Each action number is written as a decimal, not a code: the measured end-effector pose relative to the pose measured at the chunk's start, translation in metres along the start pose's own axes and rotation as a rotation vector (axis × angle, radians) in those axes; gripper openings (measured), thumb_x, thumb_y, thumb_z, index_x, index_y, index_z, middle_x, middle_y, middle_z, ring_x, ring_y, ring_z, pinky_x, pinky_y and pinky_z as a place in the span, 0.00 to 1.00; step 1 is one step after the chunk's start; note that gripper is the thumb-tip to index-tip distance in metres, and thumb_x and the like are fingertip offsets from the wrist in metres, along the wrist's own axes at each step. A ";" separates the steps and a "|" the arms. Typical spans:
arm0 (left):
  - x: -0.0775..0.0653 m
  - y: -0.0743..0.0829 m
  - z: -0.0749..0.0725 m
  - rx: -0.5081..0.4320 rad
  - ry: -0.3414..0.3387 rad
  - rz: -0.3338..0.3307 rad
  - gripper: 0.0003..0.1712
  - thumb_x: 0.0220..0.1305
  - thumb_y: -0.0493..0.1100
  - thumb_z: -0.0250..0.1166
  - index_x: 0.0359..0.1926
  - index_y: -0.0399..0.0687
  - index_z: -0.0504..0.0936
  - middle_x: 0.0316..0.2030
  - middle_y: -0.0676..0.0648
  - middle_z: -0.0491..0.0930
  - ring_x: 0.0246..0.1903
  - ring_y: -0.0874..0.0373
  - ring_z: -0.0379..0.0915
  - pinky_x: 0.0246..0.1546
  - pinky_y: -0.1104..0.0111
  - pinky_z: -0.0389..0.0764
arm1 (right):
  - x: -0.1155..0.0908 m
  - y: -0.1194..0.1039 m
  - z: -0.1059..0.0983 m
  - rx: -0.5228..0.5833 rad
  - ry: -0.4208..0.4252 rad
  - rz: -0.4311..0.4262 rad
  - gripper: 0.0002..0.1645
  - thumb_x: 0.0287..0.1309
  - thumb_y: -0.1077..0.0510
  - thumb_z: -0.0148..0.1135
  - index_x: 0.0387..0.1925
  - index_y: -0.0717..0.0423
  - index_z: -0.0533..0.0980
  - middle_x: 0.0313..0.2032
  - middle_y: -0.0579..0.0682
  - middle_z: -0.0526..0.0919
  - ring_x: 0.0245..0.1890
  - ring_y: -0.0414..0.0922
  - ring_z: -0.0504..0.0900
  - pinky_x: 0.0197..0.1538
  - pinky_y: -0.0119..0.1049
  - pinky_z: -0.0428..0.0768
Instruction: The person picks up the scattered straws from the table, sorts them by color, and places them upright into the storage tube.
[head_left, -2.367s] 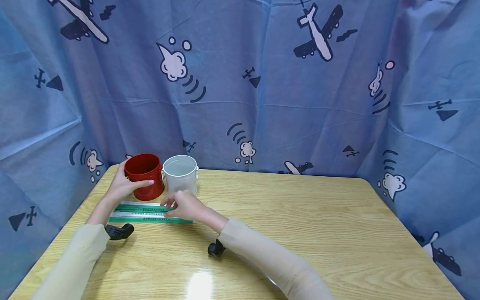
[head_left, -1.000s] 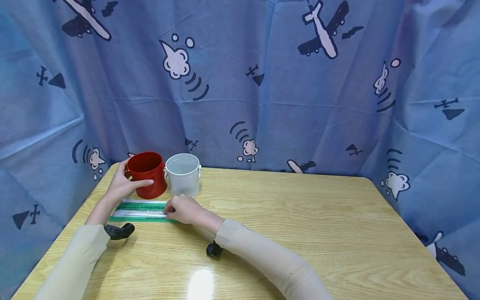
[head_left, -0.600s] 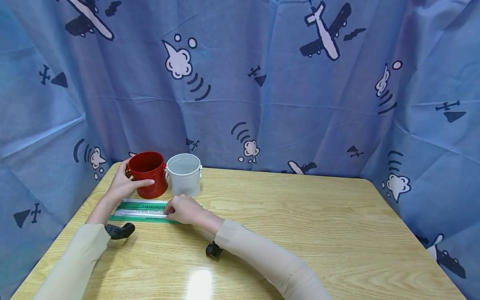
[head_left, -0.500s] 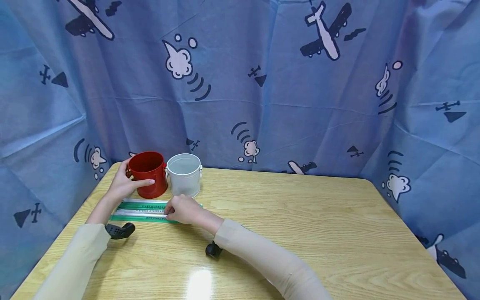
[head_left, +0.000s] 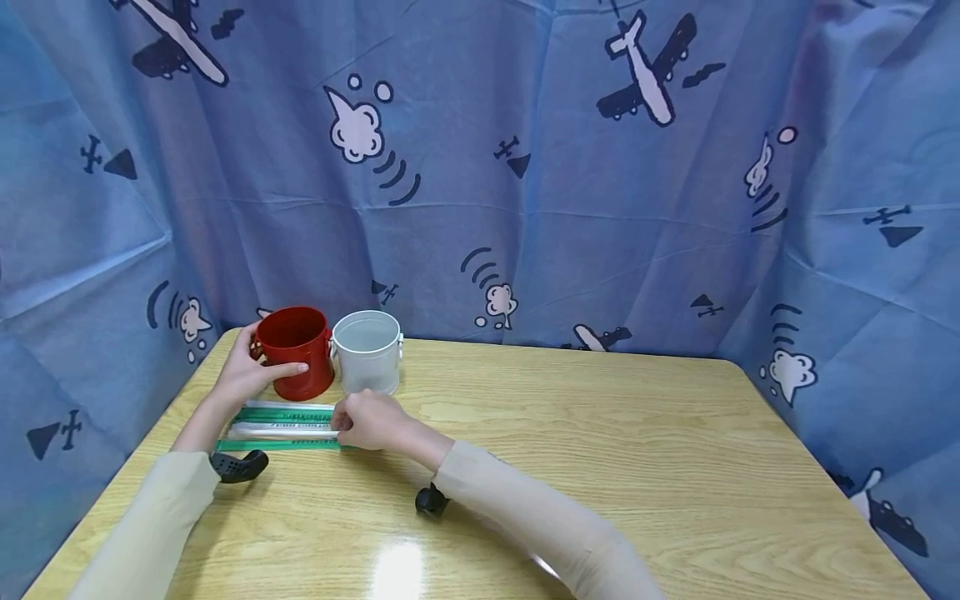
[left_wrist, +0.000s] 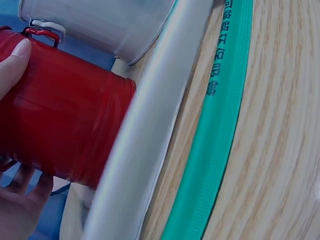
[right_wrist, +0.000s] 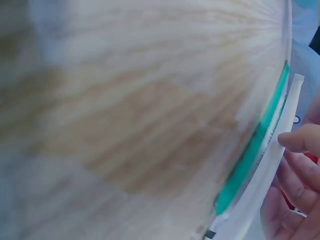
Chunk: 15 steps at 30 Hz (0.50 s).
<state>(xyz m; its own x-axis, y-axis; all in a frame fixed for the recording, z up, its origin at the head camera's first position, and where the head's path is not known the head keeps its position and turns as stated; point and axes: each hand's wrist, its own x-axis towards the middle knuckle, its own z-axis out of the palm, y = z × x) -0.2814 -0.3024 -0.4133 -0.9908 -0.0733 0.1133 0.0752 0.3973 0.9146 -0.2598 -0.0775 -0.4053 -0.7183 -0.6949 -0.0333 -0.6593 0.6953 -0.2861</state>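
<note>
In the head view my left hand holds a small red bucket at the table's far left, thumb on its near side and fingers around its far side. A white bucket stands close to its right. In front of both lie several long, thin wrapped straws in a row, green and white with dark print, among them a green one on the wood. My right hand pinches one straw white side up, slightly raised; the right wrist view shows thumb and fingers on this straw.
A black wrist-camera part hangs by the left wrist and another under the right forearm. Blue curtains with airplane prints rise along the back and both sides of the wooden table.
My right hand's fingers have come together on one straw. That straw has risen a little from the row, with a gap to the nearest green one. My left hand stays on the red bucket.
</note>
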 end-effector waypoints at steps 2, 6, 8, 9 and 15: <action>-0.001 0.000 0.000 -0.001 0.000 0.001 0.59 0.54 0.48 0.73 0.73 0.40 0.41 0.71 0.32 0.50 0.68 0.33 0.49 0.63 0.40 0.65 | -0.002 0.000 -0.003 -0.004 -0.002 0.002 0.04 0.53 0.56 0.69 0.33 0.46 0.83 0.26 0.37 0.82 0.25 0.29 0.72 0.27 0.20 0.68; -0.001 -0.001 -0.001 -0.003 -0.003 0.007 0.59 0.54 0.48 0.73 0.73 0.39 0.42 0.71 0.32 0.50 0.68 0.33 0.49 0.63 0.40 0.64 | -0.007 0.001 -0.008 -0.016 -0.016 0.015 0.04 0.52 0.55 0.69 0.32 0.45 0.82 0.24 0.36 0.79 0.23 0.30 0.71 0.25 0.22 0.67; 0.000 -0.001 -0.001 0.000 -0.003 0.007 0.58 0.54 0.48 0.73 0.73 0.38 0.42 0.70 0.32 0.51 0.68 0.33 0.49 0.63 0.40 0.65 | -0.010 0.002 -0.011 -0.022 -0.032 0.026 0.05 0.52 0.54 0.69 0.32 0.45 0.81 0.23 0.36 0.77 0.23 0.31 0.71 0.24 0.23 0.67; 0.000 -0.001 -0.001 0.002 -0.003 0.006 0.58 0.54 0.48 0.73 0.72 0.38 0.42 0.70 0.32 0.51 0.68 0.33 0.49 0.63 0.40 0.65 | -0.012 0.003 -0.012 -0.024 -0.038 0.031 0.05 0.52 0.53 0.70 0.31 0.45 0.81 0.23 0.35 0.77 0.23 0.31 0.71 0.24 0.24 0.67; 0.001 -0.003 -0.002 0.009 -0.003 0.000 0.57 0.54 0.48 0.73 0.72 0.38 0.43 0.70 0.31 0.52 0.67 0.33 0.50 0.61 0.40 0.67 | -0.022 0.010 -0.018 -0.049 -0.038 0.048 0.06 0.50 0.50 0.70 0.28 0.44 0.80 0.22 0.35 0.76 0.23 0.32 0.71 0.24 0.26 0.67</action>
<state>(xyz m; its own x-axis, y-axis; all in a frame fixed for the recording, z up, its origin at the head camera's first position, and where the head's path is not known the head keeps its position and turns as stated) -0.2821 -0.3049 -0.4150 -0.9912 -0.0711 0.1121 0.0739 0.4054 0.9111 -0.2549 -0.0519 -0.3903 -0.7413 -0.6662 -0.0820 -0.6349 0.7356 -0.2362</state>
